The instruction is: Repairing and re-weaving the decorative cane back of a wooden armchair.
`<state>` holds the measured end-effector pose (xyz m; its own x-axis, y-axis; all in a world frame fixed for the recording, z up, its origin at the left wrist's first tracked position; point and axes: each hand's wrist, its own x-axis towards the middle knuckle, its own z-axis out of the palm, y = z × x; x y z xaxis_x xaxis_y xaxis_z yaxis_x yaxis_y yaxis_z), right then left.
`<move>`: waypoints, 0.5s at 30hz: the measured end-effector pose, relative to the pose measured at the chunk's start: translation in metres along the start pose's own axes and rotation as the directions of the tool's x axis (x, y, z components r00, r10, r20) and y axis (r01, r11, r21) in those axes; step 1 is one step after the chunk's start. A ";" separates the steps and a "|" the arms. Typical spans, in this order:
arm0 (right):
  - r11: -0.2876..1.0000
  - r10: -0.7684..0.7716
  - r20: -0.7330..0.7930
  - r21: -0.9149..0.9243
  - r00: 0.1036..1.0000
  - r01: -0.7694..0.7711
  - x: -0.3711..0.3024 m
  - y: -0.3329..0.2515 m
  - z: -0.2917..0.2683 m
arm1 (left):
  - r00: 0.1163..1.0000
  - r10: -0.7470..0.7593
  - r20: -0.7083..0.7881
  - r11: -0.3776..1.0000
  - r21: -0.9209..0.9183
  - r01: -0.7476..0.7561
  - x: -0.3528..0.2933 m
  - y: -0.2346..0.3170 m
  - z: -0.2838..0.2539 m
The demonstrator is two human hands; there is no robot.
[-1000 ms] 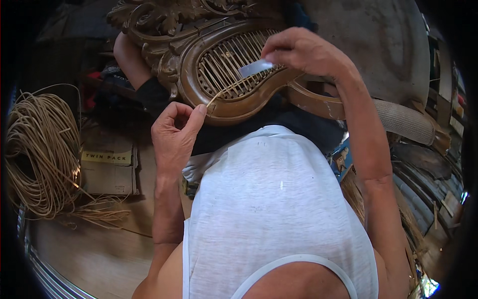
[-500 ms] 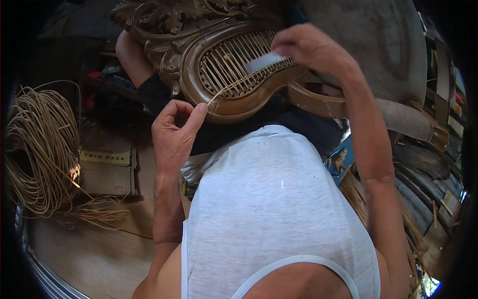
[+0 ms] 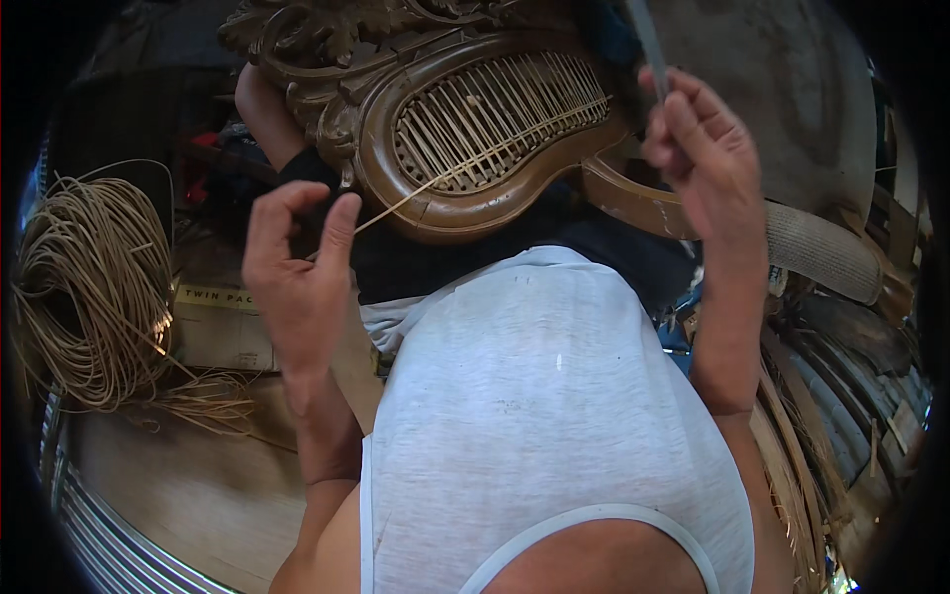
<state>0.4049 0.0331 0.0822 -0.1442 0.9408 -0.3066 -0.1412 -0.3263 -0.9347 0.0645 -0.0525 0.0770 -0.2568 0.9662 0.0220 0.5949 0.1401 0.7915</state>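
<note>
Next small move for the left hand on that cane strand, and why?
Probably pull the cane strand further out toward the lower left. The left hand pinches its free end, it runs across the woven panel of the carved frame, and the right hand holds a thin tool lifted clear.

A wooden tabletop carries a cane coil and a cardboard box.

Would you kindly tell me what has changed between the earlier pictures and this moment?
The right hand has lifted the flat grey tool off the woven cane panel, up and to the right. The left hand still pinches the cane strand threaded through the panel. The carved wooden frame and the cane coil stayed put.
</note>
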 end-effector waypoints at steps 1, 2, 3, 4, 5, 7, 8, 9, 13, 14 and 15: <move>0.967 0.046 0.097 0.246 0.994 -0.069 -0.007 0.012 -0.001 | 0.999 0.042 0.025 0.999 -0.013 -0.041 0.008 0.006 0.000; 0.894 -0.028 0.205 0.444 0.978 -0.068 -0.010 0.027 0.000 | 0.995 0.084 0.051 0.996 -0.029 -0.082 0.016 0.012 0.002; 0.850 0.012 0.162 0.518 0.987 -0.096 -0.014 0.040 0.000 | 0.990 0.123 0.075 0.992 -0.051 -0.119 0.023 0.018 0.005; 0.800 0.000 0.145 0.594 0.989 -0.088 -0.018 0.051 0.001 | 0.972 0.165 0.167 0.986 -0.043 -0.160 0.028 0.023 0.010; 0.742 -0.009 0.126 0.666 0.992 -0.078 -0.022 0.060 0.001 | 0.933 0.244 0.266 0.966 0.019 -0.258 0.031 0.027 0.020; 0.768 -0.005 0.177 0.630 0.984 -0.110 -0.024 0.067 -0.001 | 0.809 0.362 0.464 0.883 0.108 -0.456 0.036 0.034 0.041; 0.801 0.009 0.182 0.587 0.983 -0.116 -0.024 0.071 0.000 | 0.772 0.348 0.533 0.854 0.159 -0.495 0.036 0.036 0.049; 0.826 -0.010 0.191 0.555 0.982 -0.099 -0.024 0.073 0.001 | 0.732 0.326 0.598 0.820 0.207 -0.534 0.036 0.038 0.057; 0.977 -0.042 -0.009 0.210 0.999 0.042 -0.012 0.093 0.010 | 0.630 0.226 0.743 0.767 0.263 -0.585 0.041 0.040 0.070; 0.989 -0.002 0.005 0.145 1.000 0.002 -0.007 0.099 0.010 | 0.613 0.261 0.746 0.760 0.233 -0.607 0.045 0.039 0.073; 0.992 -0.011 0.029 0.128 1.000 0.007 -0.005 0.105 0.010 | 0.596 0.277 0.754 0.751 0.217 -0.623 0.051 0.038 0.075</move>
<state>0.3809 -0.0066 -0.0125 -0.1714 0.9411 -0.2913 -0.2669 -0.3290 -0.9058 0.1315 0.0180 0.0622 0.5854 0.7779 -0.2283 0.7726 -0.4499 0.4480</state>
